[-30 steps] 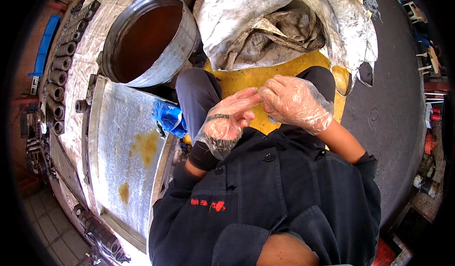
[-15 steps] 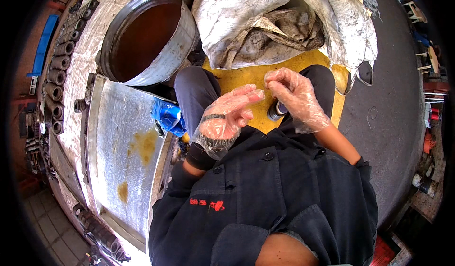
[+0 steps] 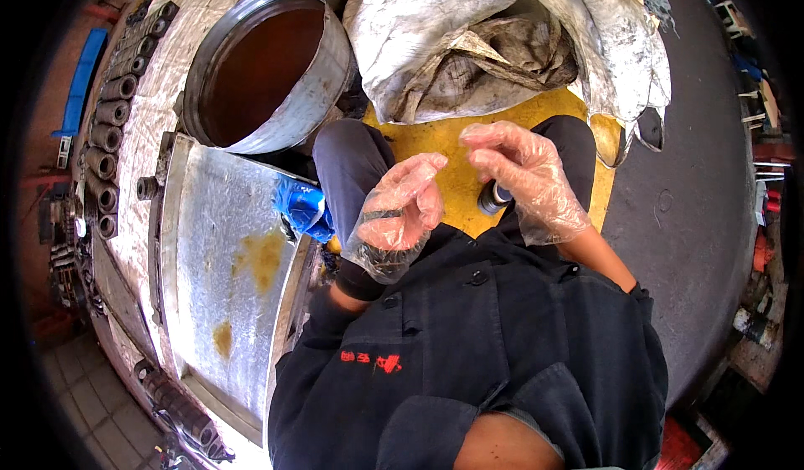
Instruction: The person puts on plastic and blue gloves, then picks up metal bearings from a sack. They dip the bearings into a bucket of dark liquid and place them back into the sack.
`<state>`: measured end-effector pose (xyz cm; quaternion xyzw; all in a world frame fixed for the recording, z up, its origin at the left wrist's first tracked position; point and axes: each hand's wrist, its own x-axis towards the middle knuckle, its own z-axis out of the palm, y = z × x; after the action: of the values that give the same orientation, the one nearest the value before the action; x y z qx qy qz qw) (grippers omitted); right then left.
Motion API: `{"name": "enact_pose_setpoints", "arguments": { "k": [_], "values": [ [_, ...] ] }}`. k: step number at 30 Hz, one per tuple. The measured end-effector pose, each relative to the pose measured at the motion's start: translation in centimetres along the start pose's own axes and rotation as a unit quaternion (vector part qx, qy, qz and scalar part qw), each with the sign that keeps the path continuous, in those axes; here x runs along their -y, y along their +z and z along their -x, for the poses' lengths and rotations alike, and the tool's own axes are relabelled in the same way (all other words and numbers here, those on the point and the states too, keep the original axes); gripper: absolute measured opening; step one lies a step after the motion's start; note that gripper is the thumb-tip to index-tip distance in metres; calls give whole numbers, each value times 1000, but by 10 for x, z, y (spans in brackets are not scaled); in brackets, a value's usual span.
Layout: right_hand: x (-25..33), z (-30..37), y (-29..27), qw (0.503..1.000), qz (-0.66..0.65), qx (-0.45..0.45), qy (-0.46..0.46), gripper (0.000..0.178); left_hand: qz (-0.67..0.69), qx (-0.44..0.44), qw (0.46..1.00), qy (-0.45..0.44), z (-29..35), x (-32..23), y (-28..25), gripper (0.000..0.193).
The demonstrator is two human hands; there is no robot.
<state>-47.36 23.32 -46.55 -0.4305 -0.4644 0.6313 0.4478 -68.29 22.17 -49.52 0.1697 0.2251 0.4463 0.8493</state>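
Clear plastic gloves (image 3: 378,257) already sheathe our half-curled, seemingly empty left hand (image 3: 402,209) and right hand (image 3: 529,177); silver-and-dark cylinder (image 3: 491,198) between, untouched.

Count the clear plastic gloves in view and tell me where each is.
2. One glove is on the left hand; the other glove is on the right hand. Any others hidden among the surrounding clutter cannot be seen.

Reads as a greasy workshop from my end: I've got dark metal tubes (image 3: 109,113) lined up along a grimy sheet (image 3: 201,5), a metal tub (image 3: 306,110) holding brown liquid (image 3: 260,68), a brown-stained metal tray (image 3: 219,198), a dirty white sack (image 3: 398,34), thin plastic gloves (image 3: 544,189) on the worker (image 3: 452,319), clutter (image 3: 758,319) far right.
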Motion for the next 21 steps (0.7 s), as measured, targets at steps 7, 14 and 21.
{"name": "enact_pose_setpoints", "arguments": {
  "k": [7,14,21],
  "values": [
    [4,2,15,991,50,38,-117,15,-81,-28,996,-9,0,0,8,30],
    [15,-4,5,801,494,27,-337,20,-83,5,996,3,4,4,-1,37],
    [5,-9,8,762,522,0,-383,20,-55,3,998,8,3,11,-5,37]
  ]
}}
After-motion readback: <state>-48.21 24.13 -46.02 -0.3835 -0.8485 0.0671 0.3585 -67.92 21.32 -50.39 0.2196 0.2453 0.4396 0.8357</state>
